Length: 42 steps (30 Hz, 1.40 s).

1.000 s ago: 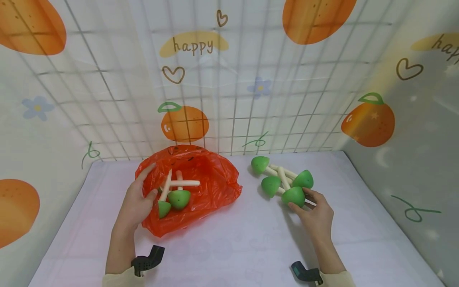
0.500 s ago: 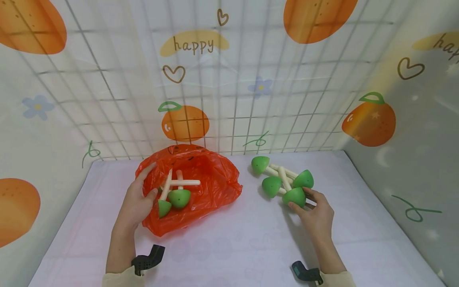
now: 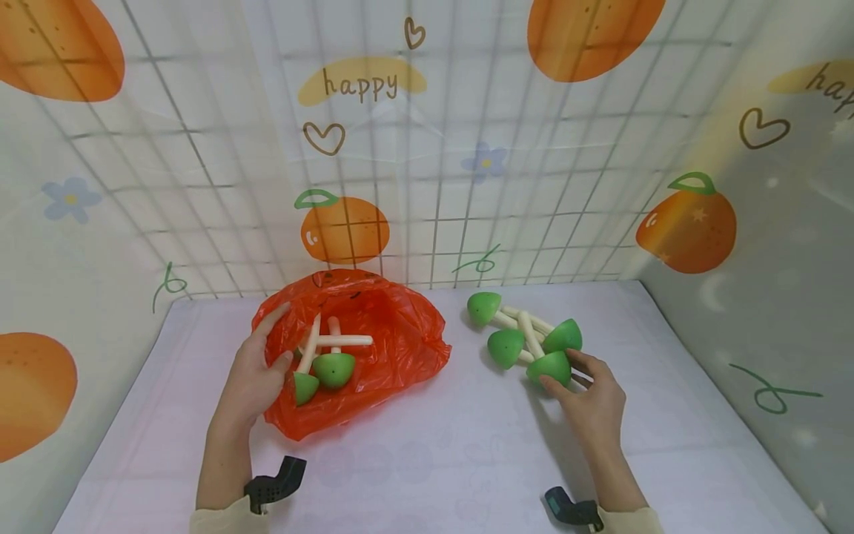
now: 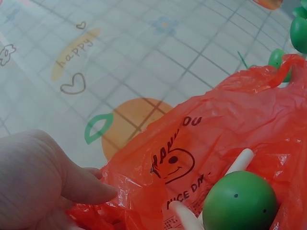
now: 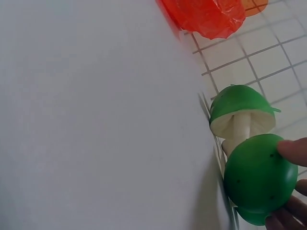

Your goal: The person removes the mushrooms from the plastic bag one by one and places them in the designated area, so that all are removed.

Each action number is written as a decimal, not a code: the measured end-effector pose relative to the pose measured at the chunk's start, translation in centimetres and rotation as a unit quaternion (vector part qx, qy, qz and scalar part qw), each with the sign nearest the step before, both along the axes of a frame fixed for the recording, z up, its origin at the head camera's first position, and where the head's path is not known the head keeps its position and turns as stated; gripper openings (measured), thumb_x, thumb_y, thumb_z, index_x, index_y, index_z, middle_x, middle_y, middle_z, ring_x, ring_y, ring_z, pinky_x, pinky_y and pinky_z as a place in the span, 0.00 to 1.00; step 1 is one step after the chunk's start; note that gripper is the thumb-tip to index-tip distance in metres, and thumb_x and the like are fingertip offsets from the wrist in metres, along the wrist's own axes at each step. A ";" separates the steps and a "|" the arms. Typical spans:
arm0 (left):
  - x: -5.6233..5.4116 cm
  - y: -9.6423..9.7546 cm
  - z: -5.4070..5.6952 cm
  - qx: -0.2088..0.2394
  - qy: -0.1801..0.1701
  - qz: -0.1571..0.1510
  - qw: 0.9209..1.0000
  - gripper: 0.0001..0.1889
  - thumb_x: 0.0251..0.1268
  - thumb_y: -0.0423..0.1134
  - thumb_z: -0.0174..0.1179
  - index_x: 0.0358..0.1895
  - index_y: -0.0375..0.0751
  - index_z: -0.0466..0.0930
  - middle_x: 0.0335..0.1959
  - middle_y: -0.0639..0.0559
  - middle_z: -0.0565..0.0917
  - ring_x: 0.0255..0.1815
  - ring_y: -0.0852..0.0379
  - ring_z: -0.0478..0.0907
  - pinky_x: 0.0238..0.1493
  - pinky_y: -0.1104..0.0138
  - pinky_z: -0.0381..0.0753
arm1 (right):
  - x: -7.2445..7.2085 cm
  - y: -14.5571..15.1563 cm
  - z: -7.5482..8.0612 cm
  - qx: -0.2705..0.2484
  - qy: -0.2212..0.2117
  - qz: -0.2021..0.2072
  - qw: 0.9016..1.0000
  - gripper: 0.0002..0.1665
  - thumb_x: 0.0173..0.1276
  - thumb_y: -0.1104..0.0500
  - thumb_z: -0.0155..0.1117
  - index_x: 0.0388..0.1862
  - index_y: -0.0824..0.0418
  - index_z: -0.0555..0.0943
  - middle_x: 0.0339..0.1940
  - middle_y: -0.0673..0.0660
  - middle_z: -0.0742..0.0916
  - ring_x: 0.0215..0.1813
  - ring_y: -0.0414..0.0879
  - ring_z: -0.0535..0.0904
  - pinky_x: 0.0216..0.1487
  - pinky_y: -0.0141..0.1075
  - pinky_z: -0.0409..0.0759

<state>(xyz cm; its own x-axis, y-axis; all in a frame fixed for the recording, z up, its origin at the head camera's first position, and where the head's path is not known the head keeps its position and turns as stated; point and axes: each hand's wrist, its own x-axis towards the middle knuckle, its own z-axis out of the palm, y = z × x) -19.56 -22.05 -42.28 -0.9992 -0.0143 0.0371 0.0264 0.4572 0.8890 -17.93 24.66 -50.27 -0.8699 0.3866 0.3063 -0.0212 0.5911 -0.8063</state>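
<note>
In the head view a red plastic bag (image 3: 400, 356) lies with its mouth spread open at left. My left hand (image 3: 252, 378) grips the bag's left rim, and the left wrist view shows its thumb over the crumpled film. Inside the bag are several toy mushrooms with green caps and pale stems, one with its cap (image 3: 333, 370) towards me. At right lies a pile of similar mushrooms. My right hand (image 3: 594, 400) pinches the green cap of the nearest mushroom (image 3: 548, 368) between thumb and fingers; its stem leans back over the others.
Other mushrooms, with caps at the pile's back left (image 3: 483, 308), left (image 3: 505, 348) and right (image 3: 563, 336), lie crossed on the white tabletop (image 3: 427, 475). A printed curtain (image 3: 427, 170) over a wire grid stands right behind the table.
My right hand has shifted slightly to the right, and the pinched mushroom's cap has moved with it. The left hand and the bag stay where they were.
</note>
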 end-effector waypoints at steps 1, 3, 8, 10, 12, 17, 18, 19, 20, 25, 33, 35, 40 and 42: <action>0.0 0.0 0.0 0.000 0.000 0.000 1.000 0.40 0.76 0.24 0.53 0.86 0.55 0.53 0.85 0.45 0.56 0.85 0.38 0.49 0.75 0.34 0.61 | 0.0 0.0 0.0 0.002 0.002 -0.001 1.000 0.38 0.57 0.68 0.83 0.66 0.71 0.79 0.63 0.69 0.83 0.63 0.64 0.81 0.65 0.55 0.78; 0.0 -0.1 0.0 0.002 0.000 0.000 1.000 0.40 0.76 0.24 0.53 0.86 0.55 0.53 0.85 0.46 0.56 0.85 0.38 0.49 0.75 0.34 0.61 | -0.1 0.0 -0.1 0.005 0.006 -0.006 1.000 0.37 0.57 0.67 0.83 0.65 0.70 0.80 0.62 0.68 0.83 0.62 0.62 0.81 0.66 0.55 0.79; 0.0 -0.1 0.1 0.002 -0.002 0.001 1.000 0.40 0.76 0.24 0.53 0.86 0.55 0.53 0.85 0.46 0.55 0.85 0.39 0.49 0.75 0.34 0.62 | -0.1 -0.1 -0.1 0.011 0.018 -0.011 1.000 0.36 0.57 0.67 0.83 0.64 0.71 0.80 0.61 0.68 0.84 0.62 0.63 0.82 0.66 0.55 0.78; 0.0 -0.1 0.1 0.000 -0.004 0.003 1.000 0.41 0.76 0.24 0.53 0.86 0.56 0.53 0.85 0.46 0.55 0.85 0.39 0.49 0.74 0.34 0.62 | 0.0 -0.2 0.0 0.010 0.025 -0.012 1.000 0.35 0.58 0.67 0.82 0.64 0.72 0.80 0.61 0.69 0.84 0.62 0.65 0.81 0.65 0.56 0.77; 0.0 -0.1 0.1 -0.003 -0.006 0.006 1.000 0.41 0.76 0.25 0.53 0.86 0.56 0.53 0.85 0.46 0.55 0.85 0.38 0.49 0.74 0.35 0.63 | 0.1 -0.4 0.1 0.013 0.031 -0.016 0.999 0.34 0.58 0.67 0.82 0.63 0.72 0.81 0.60 0.69 0.84 0.62 0.65 0.82 0.65 0.55 0.77; 0.0 -0.2 0.1 -0.004 -0.007 0.008 1.000 0.41 0.76 0.25 0.53 0.86 0.57 0.53 0.86 0.46 0.55 0.85 0.38 0.49 0.74 0.34 0.63 | 0.2 -0.7 0.3 0.025 0.056 -0.024 0.998 0.33 0.57 0.67 0.82 0.62 0.72 0.82 0.58 0.69 0.85 0.60 0.65 0.83 0.63 0.30 0.74; 0.0 -0.3 0.1 -0.004 -0.006 0.008 1.000 0.41 0.76 0.25 0.53 0.86 0.56 0.53 0.85 0.46 0.55 0.85 0.38 0.49 0.74 0.34 0.63 | 0.2 -0.8 0.3 0.028 0.062 -0.025 0.997 0.33 0.57 0.67 0.82 0.61 0.72 0.82 0.58 0.69 0.85 0.60 0.65 0.83 0.61 0.25 0.72; 0.0 -0.3 0.1 -0.004 -0.005 0.008 1.000 0.41 0.76 0.25 0.53 0.86 0.56 0.53 0.85 0.46 0.55 0.85 0.38 0.50 0.74 0.34 0.63 | 0.2 -0.9 0.4 0.029 0.068 -0.025 0.997 0.33 0.56 0.68 0.82 0.61 0.72 0.82 0.58 0.69 0.85 0.59 0.65 0.83 0.59 0.20 0.70; 0.0 -0.3 0.1 -0.003 -0.003 0.008 1.000 0.41 0.76 0.25 0.53 0.86 0.56 0.53 0.85 0.46 0.55 0.85 0.38 0.50 0.74 0.35 0.63 | 0.2 -1.0 0.5 0.031 0.074 -0.025 0.996 0.33 0.56 0.69 0.83 0.60 0.73 0.82 0.57 0.69 0.86 0.59 0.65 0.83 0.58 0.17 0.67; 0.1 -0.3 0.0 0.003 0.002 0.007 1.000 0.41 0.75 0.24 0.53 0.86 0.55 0.53 0.85 0.45 0.56 0.84 0.38 0.51 0.73 0.36 0.66 | 0.0 -2.0 0.9 0.036 0.084 -0.016 0.996 0.33 0.55 0.70 0.83 0.60 0.73 0.81 0.56 0.69 0.85 0.60 0.65 0.83 0.67 0.35 0.76; -0.1 -0.5 0.0 0.010 0.006 0.007 1.000 0.41 0.75 0.24 0.53 0.86 0.55 0.53 0.85 0.45 0.56 0.84 0.38 0.52 0.72 0.38 0.69 | -0.4 -4.0 1.6 0.039 0.095 0.005 0.995 0.33 0.54 0.70 0.84 0.59 0.71 0.82 0.56 0.67 0.86 0.60 0.63 0.83 0.62 0.47 0.79; -0.1 -0.5 0.0 0.011 0.008 0.008 1.000 0.41 0.75 0.24 0.53 0.86 0.54 0.54 0.85 0.45 0.56 0.83 0.38 0.52 0.71 0.38 0.70 | -0.4 -4.4 1.8 0.037 0.100 0.014 0.994 0.32 0.54 0.70 0.84 0.59 0.71 0.82 0.55 0.67 0.87 0.60 0.62 0.83 0.60 0.45 0.79; 0.0 -0.5 0.0 0.013 0.015 0.008 1.000 0.40 0.75 0.23 0.53 0.86 0.53 0.54 0.85 0.44 0.57 0.84 0.38 0.52 0.72 0.37 0.69 | -0.6 -5.7 1.8 0.030 0.119 0.042 0.992 0.32 0.52 0.71 0.84 0.57 0.70 0.83 0.53 0.66 0.88 0.57 0.62 0.84 0.58 0.30 0.75; 0.0 -0.6 0.0 0.014 0.015 0.009 1.000 0.40 0.75 0.23 0.53 0.86 0.53 0.54 0.85 0.45 0.57 0.84 0.38 0.52 0.72 0.37 0.68 | -0.7 -6.3 1.9 0.034 0.119 0.051 0.991 0.32 0.51 0.72 0.84 0.56 0.70 0.83 0.53 0.65 0.88 0.57 0.62 0.84 0.59 0.35 0.78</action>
